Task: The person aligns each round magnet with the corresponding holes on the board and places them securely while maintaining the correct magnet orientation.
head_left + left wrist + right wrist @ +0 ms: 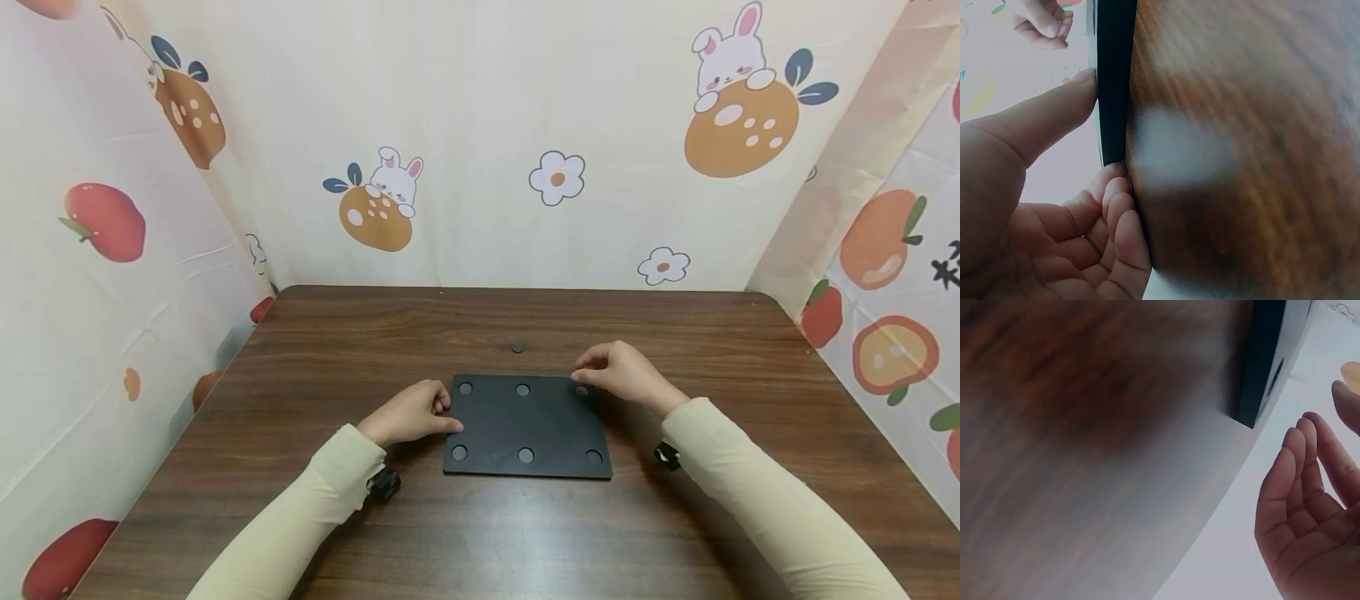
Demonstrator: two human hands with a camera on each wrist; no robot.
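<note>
A flat black board (528, 425) with several round recesses along its long sides lies on the table. My left hand (408, 414) holds its left edge. In the left wrist view, the thumb (1069, 106) touches the board's top face and the curled fingers (1125, 237) are at its side, by the tabletop. Over the far right corner hovers my right hand (622, 375), with fingers loosely bent. The right wrist view shows these fingers (1282, 481) apart from the board's edge (1260, 369), with a gap to the thumb. Nothing shows between them.
One small dark disc (517, 347) lies on the wooden table (360, 333) beyond the board. A patterned curtain (480, 100) hangs behind the table and along both sides.
</note>
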